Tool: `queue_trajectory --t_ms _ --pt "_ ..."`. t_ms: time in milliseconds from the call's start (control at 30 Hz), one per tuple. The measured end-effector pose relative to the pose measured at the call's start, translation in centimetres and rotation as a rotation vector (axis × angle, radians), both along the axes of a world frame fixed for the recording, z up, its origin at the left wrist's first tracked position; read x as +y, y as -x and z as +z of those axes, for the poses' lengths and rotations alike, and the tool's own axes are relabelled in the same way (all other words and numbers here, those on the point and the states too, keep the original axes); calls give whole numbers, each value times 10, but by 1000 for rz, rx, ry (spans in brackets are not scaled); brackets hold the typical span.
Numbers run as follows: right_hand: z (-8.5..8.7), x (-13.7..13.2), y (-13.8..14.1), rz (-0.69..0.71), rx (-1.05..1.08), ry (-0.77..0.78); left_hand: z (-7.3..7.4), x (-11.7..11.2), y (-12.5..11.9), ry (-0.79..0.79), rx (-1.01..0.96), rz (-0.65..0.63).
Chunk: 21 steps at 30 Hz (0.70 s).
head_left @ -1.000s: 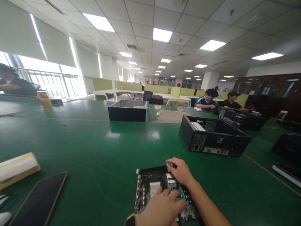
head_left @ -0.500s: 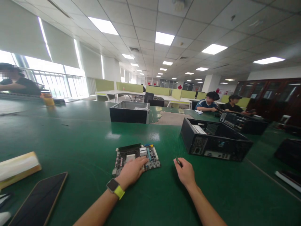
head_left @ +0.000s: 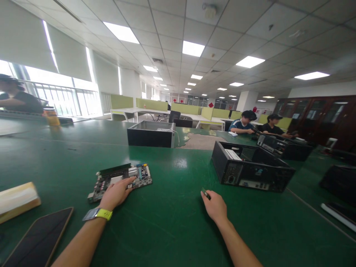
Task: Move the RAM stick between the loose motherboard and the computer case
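Note:
A bare motherboard [head_left: 122, 175] lies flat on the green table [head_left: 172, 218], left of centre. My left hand [head_left: 116, 193], with a yellow-strapped watch on the wrist, rests on the board's near edge with fingers stretched out flat. My right hand [head_left: 213, 204] is further right, over bare table, fingers closed on a small dark flat part [head_left: 205, 193] that sticks out past my thumb; it looks like a memory stick seen end on.
An open black computer case [head_left: 250, 167] lies to the right, another [head_left: 151, 134] at the back centre. A phone [head_left: 36, 237] and a wooden block [head_left: 16, 200] lie at the left. Other people sit at the far right and far left.
My left hand has slid the motherboard away from me and to the left across the table. My right hand came off the board with the small part and stays right of it.

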State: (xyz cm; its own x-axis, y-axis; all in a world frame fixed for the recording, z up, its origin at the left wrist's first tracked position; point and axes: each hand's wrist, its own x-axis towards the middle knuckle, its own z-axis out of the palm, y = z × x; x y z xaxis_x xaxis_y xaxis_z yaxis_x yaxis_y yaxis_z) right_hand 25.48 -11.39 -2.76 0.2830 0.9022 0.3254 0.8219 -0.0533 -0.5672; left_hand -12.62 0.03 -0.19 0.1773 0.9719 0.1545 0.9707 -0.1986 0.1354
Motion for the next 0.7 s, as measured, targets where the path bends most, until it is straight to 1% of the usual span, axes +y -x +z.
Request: queue_trajectory --t_ms 100,167,200,267,367,400,467,533,600,700 --pt "-2 3 -6 8 57 -5 -2 1 1 -11 -1 1" --pt "4 9 -14 26 109 -5 -3 1 1 -13 13 -1" --pt "10 14 -19 38 131 -8 -3 1 1 -15 19 -4" --pt "33 28 -32 57 168 -24 -3 1 0 -23 28 -10" --pt "81 57 -59 33 190 -72 -4 0 0 -36 32 -3" --pt "98 66 -71 -7 164 -77 -4 0 0 -39 31 0" --pt "126 84 -94 -142 76 -24 -5 0 0 -40 22 5" --pt "143 98 -116 -278 7 75 -4 -1 0 -34 6 7" --pt "147 109 -133 -367 -15 163 -2 -2 0 -23 -2 9" --pt "139 118 -142 -458 -32 240 1 -4 -2 -15 1 18"
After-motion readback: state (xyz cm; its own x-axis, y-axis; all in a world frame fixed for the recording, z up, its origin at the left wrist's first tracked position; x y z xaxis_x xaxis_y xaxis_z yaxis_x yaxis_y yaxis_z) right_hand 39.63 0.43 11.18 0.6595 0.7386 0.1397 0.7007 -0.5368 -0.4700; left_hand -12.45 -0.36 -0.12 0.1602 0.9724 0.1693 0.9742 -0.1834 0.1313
